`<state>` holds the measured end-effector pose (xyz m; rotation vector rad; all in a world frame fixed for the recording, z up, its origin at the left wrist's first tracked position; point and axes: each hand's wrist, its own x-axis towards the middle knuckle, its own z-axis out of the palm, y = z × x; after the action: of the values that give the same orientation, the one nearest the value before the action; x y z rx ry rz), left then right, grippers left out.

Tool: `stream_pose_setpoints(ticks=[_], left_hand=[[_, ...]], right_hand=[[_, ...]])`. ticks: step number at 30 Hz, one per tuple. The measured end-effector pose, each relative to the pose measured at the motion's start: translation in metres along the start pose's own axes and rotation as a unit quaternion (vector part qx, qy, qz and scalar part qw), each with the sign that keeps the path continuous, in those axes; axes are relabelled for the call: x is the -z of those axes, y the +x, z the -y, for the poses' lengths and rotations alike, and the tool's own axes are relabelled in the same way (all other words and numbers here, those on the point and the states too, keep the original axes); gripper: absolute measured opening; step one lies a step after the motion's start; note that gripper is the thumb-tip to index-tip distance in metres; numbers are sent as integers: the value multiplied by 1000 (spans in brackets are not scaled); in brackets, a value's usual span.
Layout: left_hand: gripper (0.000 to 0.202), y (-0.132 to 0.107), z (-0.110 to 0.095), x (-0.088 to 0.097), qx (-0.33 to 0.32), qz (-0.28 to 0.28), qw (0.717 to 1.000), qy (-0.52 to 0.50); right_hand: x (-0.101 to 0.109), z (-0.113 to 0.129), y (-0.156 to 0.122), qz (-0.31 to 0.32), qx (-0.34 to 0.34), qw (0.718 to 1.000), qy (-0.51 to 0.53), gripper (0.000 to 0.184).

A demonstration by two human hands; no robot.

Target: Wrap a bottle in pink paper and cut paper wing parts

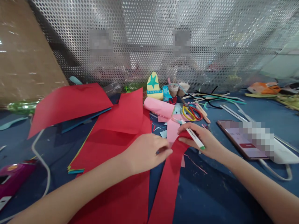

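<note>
My right hand (205,141) holds a white marker with a green end (195,139) across its fingers. Its thumb and fingertips also pinch the upper end of a long red paper strip (169,177), which runs down to the bottom edge of the view. Just left of the strip is my left hand (147,152), with its fingers loosely curled, thumb and fingertips apart and nothing seen between them. Under the left forearm lie red paper sheets (116,149), stacked over yellow and blue ones. A pink paper piece (172,132) lies partly beneath the strip.
Behind the hands sit a pink paper-wrapped roll (158,107), scissors (192,112) with yellow and red handles, and a yellow paper shape with a star (153,84). A phone (243,140) and a cabled white power bank (280,149) lie right. A perforated metal panel (149,40) stands behind.
</note>
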<state>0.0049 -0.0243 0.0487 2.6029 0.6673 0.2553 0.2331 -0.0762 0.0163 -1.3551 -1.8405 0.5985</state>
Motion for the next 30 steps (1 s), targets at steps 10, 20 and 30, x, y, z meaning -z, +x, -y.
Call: stream_pose_setpoints(ticks=[10, 20, 30], left_hand=[[47, -12, 0, -53, -138, 4, 983, 124], [68, -17, -7, -64, -35, -14, 991, 127], [65, -20, -7, -67, -58, -28, 995, 76]], right_hand=[[-7, -8, -1, -147, -16, 987, 63, 17], [-29, 0, -8, -67, -118, 980, 145, 12], [-34, -5, 2, -55, -120, 983, 125, 11]])
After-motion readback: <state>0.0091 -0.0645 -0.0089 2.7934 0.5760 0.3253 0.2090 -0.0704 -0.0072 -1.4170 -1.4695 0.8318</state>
